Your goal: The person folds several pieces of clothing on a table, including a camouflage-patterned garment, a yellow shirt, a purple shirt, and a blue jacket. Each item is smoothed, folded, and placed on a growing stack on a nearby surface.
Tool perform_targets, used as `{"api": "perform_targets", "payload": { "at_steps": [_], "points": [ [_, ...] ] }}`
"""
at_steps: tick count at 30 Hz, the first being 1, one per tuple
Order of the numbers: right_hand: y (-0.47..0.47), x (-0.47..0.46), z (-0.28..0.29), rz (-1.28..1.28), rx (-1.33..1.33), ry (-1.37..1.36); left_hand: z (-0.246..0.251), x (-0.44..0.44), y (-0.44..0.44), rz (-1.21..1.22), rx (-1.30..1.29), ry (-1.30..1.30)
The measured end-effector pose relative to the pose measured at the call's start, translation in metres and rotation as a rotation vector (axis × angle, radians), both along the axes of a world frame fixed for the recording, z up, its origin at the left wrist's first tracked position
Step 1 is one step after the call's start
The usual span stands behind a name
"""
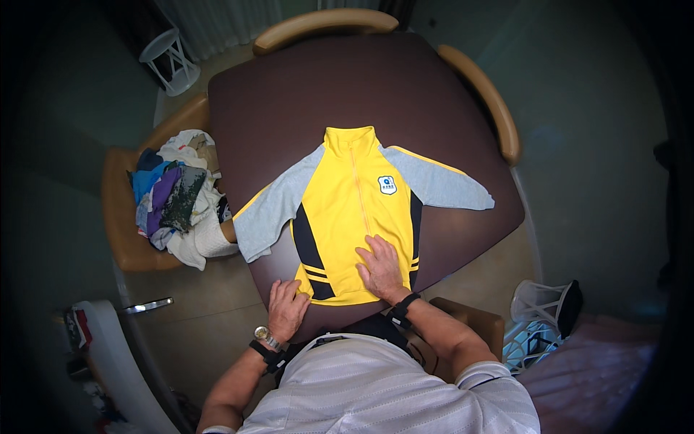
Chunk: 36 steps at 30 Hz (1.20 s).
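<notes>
A yellow zip-front jacket (339, 217) with grey sleeves and black side panels lies spread face up on the brown table, collar pointing away from me. Its zip is closed down to where my right hand covers it. A badge (387, 185) with writing sits on the chest. My right hand (382, 268) lies palm down on the lower front, fingers apart. At the hem's lower left corner is my left hand (287, 309), its fingers spread over the fabric edge and the table. The left sleeve in view (271, 217) bends down over the table edge; the other (442, 179) stretches out to the right.
The table (347, 81) has rounded corners. A heap of clothes (181, 190) fills a tan chair (119, 217) at its left. Two more chair backs (325, 24) (485, 103) stand along the far sides. White stools (171, 62) (537, 304) are on the floor.
</notes>
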State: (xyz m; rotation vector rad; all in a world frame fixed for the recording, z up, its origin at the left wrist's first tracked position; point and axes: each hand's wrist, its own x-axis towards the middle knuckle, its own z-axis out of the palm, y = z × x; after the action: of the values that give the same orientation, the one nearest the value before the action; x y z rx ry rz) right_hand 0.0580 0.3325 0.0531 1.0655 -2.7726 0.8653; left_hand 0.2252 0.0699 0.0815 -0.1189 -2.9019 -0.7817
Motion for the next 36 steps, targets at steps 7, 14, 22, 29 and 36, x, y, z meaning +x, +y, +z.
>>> {"api": "perform_targets", "payload": {
  "at_steps": [7,14,22,29,36],
  "points": [
    [-0.003,0.000,-0.001,-0.001,0.004,0.023,0.019,-0.004,0.011,0.074,0.044,-0.019],
    [-0.001,-0.006,0.001,0.021,-0.113,-0.075,0.010,-0.004,0.018,0.302,0.106,0.120],
    [0.051,-0.043,0.010,0.311,-0.220,-0.236,-0.022,0.027,0.047,1.180,0.912,-0.298],
    [0.099,-0.092,0.013,0.310,-0.216,-0.293,-0.030,0.027,0.057,1.359,0.827,-0.207],
    [0.128,-0.148,0.015,0.249,-0.324,-0.249,-0.015,0.010,0.056,1.456,0.575,-0.198]
  ]
}}
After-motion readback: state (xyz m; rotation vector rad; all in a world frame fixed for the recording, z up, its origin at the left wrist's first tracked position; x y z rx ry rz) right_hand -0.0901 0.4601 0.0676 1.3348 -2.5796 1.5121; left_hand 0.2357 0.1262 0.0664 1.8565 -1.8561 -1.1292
